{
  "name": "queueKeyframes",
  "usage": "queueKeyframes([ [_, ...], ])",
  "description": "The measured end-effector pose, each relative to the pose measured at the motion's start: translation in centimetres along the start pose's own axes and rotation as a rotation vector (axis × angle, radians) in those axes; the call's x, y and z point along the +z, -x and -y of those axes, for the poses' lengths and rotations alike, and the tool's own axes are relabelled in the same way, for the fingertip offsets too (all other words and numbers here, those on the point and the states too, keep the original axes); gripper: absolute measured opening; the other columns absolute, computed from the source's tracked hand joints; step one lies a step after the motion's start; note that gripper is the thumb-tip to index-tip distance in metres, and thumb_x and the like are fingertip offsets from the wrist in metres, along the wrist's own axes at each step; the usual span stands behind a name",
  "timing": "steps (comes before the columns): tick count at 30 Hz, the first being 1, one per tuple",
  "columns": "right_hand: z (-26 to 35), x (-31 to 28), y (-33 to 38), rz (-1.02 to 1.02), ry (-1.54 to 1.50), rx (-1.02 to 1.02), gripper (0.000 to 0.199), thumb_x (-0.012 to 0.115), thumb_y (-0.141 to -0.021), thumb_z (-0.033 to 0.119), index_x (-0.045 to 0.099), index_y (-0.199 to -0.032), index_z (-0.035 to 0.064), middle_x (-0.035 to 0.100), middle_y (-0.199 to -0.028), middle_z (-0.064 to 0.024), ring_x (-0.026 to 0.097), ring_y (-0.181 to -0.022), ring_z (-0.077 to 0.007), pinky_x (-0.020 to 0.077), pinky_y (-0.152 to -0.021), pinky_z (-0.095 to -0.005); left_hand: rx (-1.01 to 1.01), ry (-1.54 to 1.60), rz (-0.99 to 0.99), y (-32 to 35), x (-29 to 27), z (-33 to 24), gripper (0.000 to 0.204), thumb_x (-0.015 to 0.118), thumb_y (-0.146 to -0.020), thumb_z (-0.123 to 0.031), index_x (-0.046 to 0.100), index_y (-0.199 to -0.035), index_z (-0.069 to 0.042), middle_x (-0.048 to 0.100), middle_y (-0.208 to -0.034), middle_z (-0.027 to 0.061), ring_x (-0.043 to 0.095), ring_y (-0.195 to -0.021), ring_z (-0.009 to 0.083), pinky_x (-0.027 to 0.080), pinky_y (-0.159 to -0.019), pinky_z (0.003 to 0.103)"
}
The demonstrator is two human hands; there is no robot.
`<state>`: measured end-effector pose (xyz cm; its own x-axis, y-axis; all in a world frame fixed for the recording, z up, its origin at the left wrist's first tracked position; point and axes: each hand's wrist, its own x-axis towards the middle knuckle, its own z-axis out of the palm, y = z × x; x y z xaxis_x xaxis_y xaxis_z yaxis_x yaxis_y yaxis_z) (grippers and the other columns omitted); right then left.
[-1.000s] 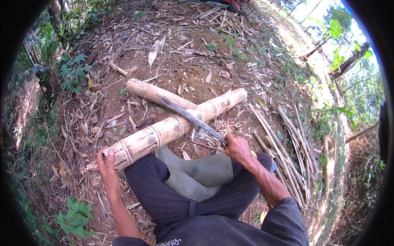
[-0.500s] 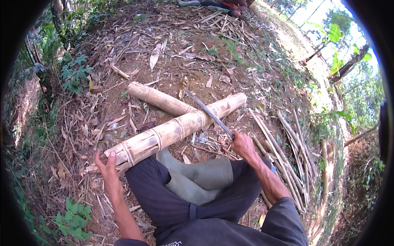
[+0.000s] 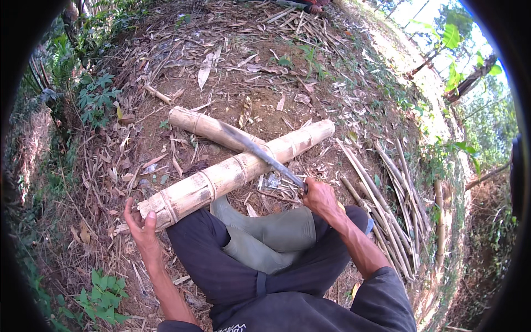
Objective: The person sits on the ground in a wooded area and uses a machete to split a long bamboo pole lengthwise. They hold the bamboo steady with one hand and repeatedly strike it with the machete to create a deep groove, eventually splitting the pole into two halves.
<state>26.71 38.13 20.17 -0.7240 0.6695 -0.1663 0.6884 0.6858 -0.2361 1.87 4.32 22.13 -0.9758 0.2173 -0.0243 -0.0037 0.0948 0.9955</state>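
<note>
We list one long bamboo length (image 3: 224, 176), from beside our left hand (image 3: 142, 229) to ahead of our right hand (image 3: 321, 196); one shorter bamboo length (image 3: 193, 122), passing under it; two green boots (image 3: 285, 231), between our hands; one long knife (image 3: 278, 166), gripped in our right, blade over the long bamboo; our left, open, fingers spread.

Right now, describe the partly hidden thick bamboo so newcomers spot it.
Find the long bamboo pole with one end by the person's left hand. Beyond its middle lies a second bamboo piece. Unlike the pole, it slants toward the upper left, its right end hidden behind the pole.
</note>
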Motion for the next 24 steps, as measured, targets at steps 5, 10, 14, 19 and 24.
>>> queueKeyframes([
  [5,0.2,-0.5,0.2,0.035,0.038,0.016,0.02,0.055,-0.078,0.01,0.06,-0.094,-0.0011,0.065,-0.076,-0.0276,0.065,-0.073,-0.0458,0.0495,-0.07,-0.0558,0.037,-0.009,0.02,0.4,-0.4,0.3,0.083,0.069,-0.079,-0.032,0.029,-0.148,-0.01,0.039,-0.139,0.0235,0.042,-0.128,0.0324,0.034,-0.106,0.044],
  [10,-1.1,0.1,-0.2,-0.012,0.035,0.009,0.032,0.056,-0.077,0.009,0.06,-0.108,0.0012,0.064,-0.071,-0.0269,0.065,-0.069,-0.0459,0.0501,-0.068,-0.0554,0.03,0.004,0.061,0.5,-0.3,0.2,0.083,0.065,-0.081,-0.035,0.025,-0.15,-0.011,0.023,-0.154,0.0197,0.017,-0.144,0.0412,0.017,-0.115,0.05],
  [14,-0.1,-0.4,1.0,0.002,0.018,-0.038,0.033,0.057,-0.077,0.011,0.061,-0.108,0.0017,0.065,-0.073,-0.0267,0.065,-0.07,-0.045,0.0499,-0.068,-0.055,0.099,0.027,0.051,0.6,-0.6,0.7,0.085,0.068,-0.078,-0.028,0.026,-0.149,-0.01,0.038,-0.139,0.0226,0.041,-0.128,0.0312,0.033,-0.107,0.043],
  [19,-0.8,-0.5,-0.3,-0.034,0.019,0.053,0.018,0.057,-0.077,0.008,0.061,-0.093,0.0006,0.065,-0.073,-0.0257,0.065,-0.071,-0.0446,0.0494,-0.068,-0.055,0.137,-0.026,0.06,0.8,-0.6,0.8,0.087,0.069,-0.077,-0.027,0.024,-0.15,-0.008,0.04,-0.137,0.0209,0.042,-0.126,0.0299,0.03,-0.109,0.043],
  [24,-0.3,-0.6,0.7,0.016,0.047,-0.04,0.017,0.058,-0.078,0.009,0.06,-0.092,-0.0006,0.065,-0.073,-0.0258,0.065,-0.071,-0.0445,0.0494,-0.068,-0.055,0.158,0.014,0.1,0.9,-0.7,0.7,0.089,0.069,-0.076,-0.024,0.022,-0.15,-0.008,0.045,-0.134,0.018,0.044,-0.125,0.0278,0.031,-0.108,0.041],
])
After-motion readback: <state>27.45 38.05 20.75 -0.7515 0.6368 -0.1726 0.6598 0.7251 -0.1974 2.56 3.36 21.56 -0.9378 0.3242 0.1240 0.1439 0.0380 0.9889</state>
